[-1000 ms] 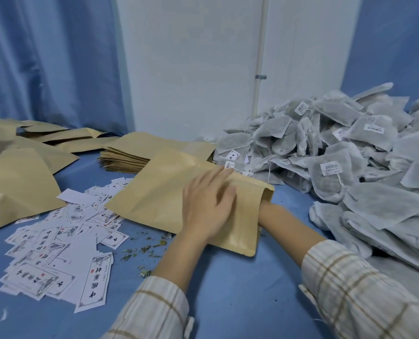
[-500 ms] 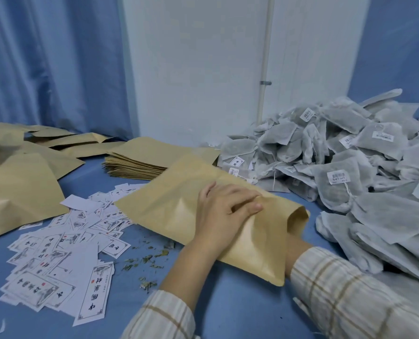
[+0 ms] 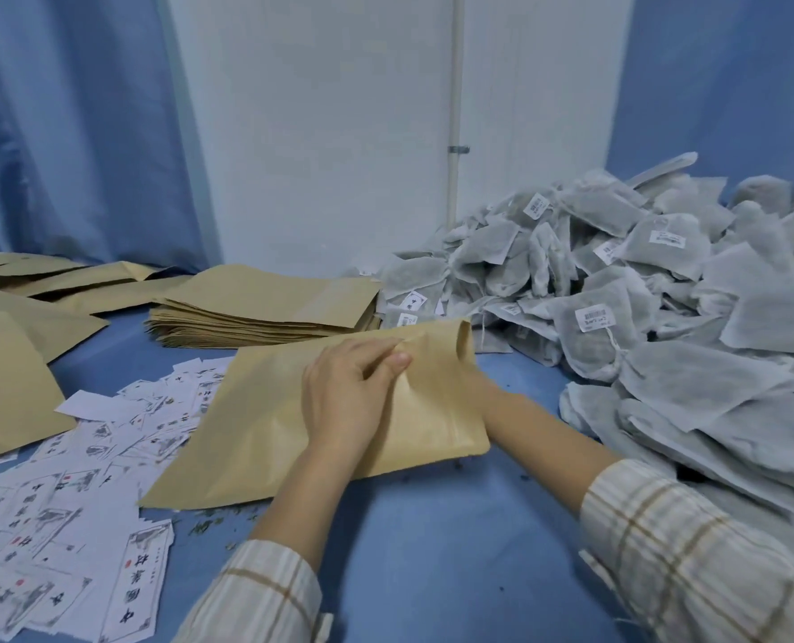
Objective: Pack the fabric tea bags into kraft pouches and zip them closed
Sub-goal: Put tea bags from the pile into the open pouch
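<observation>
A flat kraft pouch [image 3: 256,433] lies on the blue table in front of me, its open mouth turned toward the right. My left hand [image 3: 344,401] rests on top of it with fingers curled, pinching the upper paper layer near the mouth. My right forearm [image 3: 539,429] runs into the mouth, and the hand itself is hidden inside the pouch. A large heap of grey fabric tea bags [image 3: 618,294] with small white tags fills the right side of the table.
A stack of empty kraft pouches [image 3: 265,308] lies behind the one I hold. More kraft pouches [image 3: 5,378] lie at the far left. Several printed white labels [image 3: 61,503] are scattered front left. Loose tea crumbs [image 3: 209,522] dot the blue table [image 3: 432,549].
My left hand went from lying flat on the pouch to curling and pinching its top layer. The pouch mouth lifted and opened wider around my right arm.
</observation>
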Available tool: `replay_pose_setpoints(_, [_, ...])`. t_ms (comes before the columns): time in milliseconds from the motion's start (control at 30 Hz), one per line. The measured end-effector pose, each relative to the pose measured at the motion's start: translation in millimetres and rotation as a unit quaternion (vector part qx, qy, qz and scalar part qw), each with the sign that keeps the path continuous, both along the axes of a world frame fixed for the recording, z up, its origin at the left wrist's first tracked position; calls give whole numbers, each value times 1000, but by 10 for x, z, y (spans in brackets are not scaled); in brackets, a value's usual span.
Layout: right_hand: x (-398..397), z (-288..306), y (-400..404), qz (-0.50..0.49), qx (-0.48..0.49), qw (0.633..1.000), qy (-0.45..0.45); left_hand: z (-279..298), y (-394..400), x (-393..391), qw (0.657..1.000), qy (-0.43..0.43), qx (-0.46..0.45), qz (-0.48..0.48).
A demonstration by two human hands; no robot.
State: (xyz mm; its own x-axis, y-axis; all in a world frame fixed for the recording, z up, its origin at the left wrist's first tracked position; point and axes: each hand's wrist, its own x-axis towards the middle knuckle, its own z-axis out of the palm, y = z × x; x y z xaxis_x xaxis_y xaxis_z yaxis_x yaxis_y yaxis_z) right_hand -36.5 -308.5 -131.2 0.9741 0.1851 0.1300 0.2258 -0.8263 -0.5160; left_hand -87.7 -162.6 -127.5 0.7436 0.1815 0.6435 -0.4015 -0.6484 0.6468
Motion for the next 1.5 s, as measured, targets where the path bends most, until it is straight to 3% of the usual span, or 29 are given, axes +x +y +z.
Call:
replay_pose_setpoints(100, [-213,188,-239,48,-224,967,-111,-35,-135,104,999,26,-34,-4])
replay_pose_setpoints(200, [-306,243,-607,-25,-259,951,-168,-89,-329,166,998,44,-33,-32])
replay_pose_setpoints(333, [-364,253,-870,-146,-312,934,-93,-108,-575,205,997,52,-20,-53])
replay_pose_setpoints(467, [-345,153,-968,-180,-375,909,-13,-149,-682,248,997,58,7,-49])
replay_pose_setpoints(600, [-343,108,-1015,-200,-367,907,-54,-199,-670,264,997,63,19,-48])
replay_pose_setpoints(700, [-279,142,-1061,-234,-299,921,-83,-182,-627,283,997,60,22,-37])
replay_pose_setpoints(800, [-248,250,-1161,-261,-207,942,-39,-157,-608,292,998,56,4,-41])
replay_pose_setpoints(867, [-309,232,-1196,-238,-226,944,-8,-147,-606,293,997,64,-8,-45])
replay_pose_setpoints(933, [-363,172,-1192,-204,-307,930,11,-141,-599,296,996,71,-18,-52])
replay_pose_setpoints(1033, [-361,119,-1180,-161,-347,924,-11,-140,-584,296,995,78,-30,-63])
replay_pose_setpoints(1133, [-314,163,-1225,-179,-184,962,-95,-146,-562,299,994,77,-29,-66])
replay_pose_setpoints(1233, [-239,222,-1257,-211,60,957,-191,-143,-536,308,995,72,-33,-58])
replay_pose_setpoints(1333, [-209,170,-1232,-233,335,895,-180,-124,-505,309,996,62,-39,-45])
replay_pose_setpoints(1500, [-194,32,-1103,-196,657,721,-94,-105,-454,316,998,50,-45,-20])
